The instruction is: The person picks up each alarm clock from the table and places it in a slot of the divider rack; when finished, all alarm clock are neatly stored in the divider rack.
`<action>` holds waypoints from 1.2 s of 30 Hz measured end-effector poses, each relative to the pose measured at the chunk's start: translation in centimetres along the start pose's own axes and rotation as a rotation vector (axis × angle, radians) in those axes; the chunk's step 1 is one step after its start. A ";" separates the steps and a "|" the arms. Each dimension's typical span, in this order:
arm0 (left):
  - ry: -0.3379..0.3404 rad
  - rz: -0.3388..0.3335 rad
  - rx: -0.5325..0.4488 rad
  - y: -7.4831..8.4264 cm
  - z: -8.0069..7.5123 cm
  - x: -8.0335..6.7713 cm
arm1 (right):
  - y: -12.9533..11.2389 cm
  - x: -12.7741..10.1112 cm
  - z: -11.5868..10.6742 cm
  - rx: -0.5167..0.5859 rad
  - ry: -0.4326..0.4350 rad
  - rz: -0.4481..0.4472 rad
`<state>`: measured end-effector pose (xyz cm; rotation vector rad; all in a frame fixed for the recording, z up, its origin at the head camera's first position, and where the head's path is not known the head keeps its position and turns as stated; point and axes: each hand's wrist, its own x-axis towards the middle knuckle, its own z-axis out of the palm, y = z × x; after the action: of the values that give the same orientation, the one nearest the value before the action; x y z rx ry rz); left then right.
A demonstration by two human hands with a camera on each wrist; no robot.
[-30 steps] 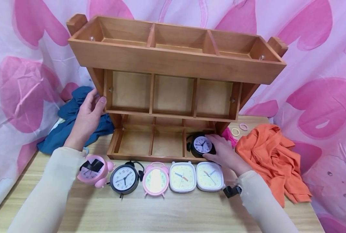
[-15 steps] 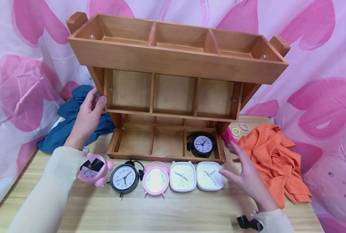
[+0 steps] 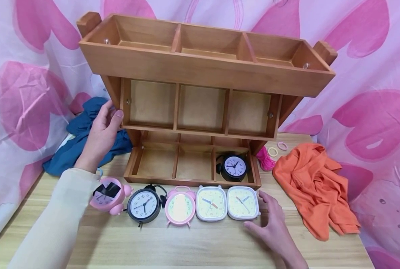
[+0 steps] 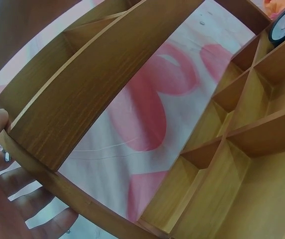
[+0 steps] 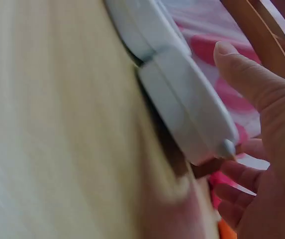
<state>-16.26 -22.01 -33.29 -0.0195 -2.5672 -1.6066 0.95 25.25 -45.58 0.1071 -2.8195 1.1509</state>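
While the left hand [image 3: 100, 136] grips the wooden shelf [image 3: 200, 74], the right hand [image 3: 270, 226] opens beside the white clock [image 3: 242, 203], holding nothing.

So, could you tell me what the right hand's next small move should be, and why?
Probably close the right hand on the rightmost white square alarm clock: its open fingers sit just beside that clock's edge, gripping nothing. The left hand steadies the tiered wooden organiser, whose bottom tray holds only one small black round clock.
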 end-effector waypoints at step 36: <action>0.003 0.004 0.002 -0.1 0.1 0.0 | 1.0 0.6 2.1 0.000 0.002 0.044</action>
<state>-16.26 -21.97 -33.43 -0.0213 -2.5648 -1.6018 0.14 24.51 -47.67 0.0437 -2.8336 1.1594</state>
